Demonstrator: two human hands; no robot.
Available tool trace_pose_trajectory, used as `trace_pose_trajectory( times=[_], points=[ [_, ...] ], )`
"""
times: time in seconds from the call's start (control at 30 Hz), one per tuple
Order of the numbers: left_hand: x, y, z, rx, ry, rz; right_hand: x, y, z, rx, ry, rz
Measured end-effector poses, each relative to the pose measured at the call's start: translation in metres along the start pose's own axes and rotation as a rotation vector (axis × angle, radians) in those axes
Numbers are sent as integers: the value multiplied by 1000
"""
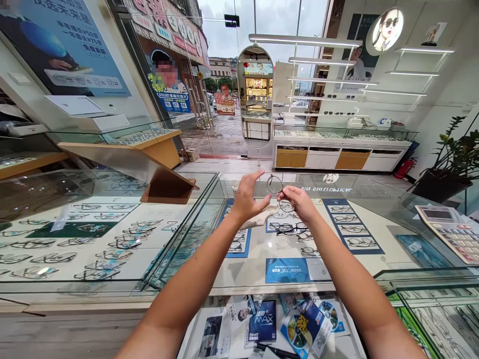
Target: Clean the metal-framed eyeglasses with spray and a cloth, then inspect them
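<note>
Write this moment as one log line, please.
left hand: open, fingertips near glasses | right hand: holds thin-rimmed glasses | above glass counter | calculator at right

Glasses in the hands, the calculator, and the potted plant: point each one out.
glasses [276, 185], head view, on the upper round lens rim
calculator [451, 232], head view, on its keypad
plant [458, 154], head view, on its leaves

**My glass bench**

Below me runs a glass bench [337, 192]. A calculator [451, 232] lies on its top at my right, and a small bottle [235, 187] stands at the far edge. Under the glass, frames [288, 228] rest on blue cards [286, 270].
</note>
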State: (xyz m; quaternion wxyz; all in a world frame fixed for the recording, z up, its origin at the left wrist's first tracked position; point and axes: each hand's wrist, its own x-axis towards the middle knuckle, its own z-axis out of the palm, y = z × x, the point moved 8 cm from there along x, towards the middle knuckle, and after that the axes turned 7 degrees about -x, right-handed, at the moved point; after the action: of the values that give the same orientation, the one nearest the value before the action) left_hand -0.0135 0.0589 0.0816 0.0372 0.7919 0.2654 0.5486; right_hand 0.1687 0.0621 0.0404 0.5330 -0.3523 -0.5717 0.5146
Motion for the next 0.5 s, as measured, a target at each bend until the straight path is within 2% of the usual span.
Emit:
trace_pose_trajectory(
  times=[0.1,0.27,0.37,0.43,0.5],
  points=[
    [1,13,3,18,-47,74,0,-1,-1,-126,-43,-35],
    [1,9,4,2,-58,4,-1,-5,-3,-213,-72,-72],
    [1,12,3,-3,-34,20,-2,-9,-2,-259,-71,-90],
    [1,14,1,-16,-4,47,-2,-14,-3,-231,-42,-115],
    [0,14,0,-34,21,44,-1,-20,-12,-159,71,-145]
  ],
)
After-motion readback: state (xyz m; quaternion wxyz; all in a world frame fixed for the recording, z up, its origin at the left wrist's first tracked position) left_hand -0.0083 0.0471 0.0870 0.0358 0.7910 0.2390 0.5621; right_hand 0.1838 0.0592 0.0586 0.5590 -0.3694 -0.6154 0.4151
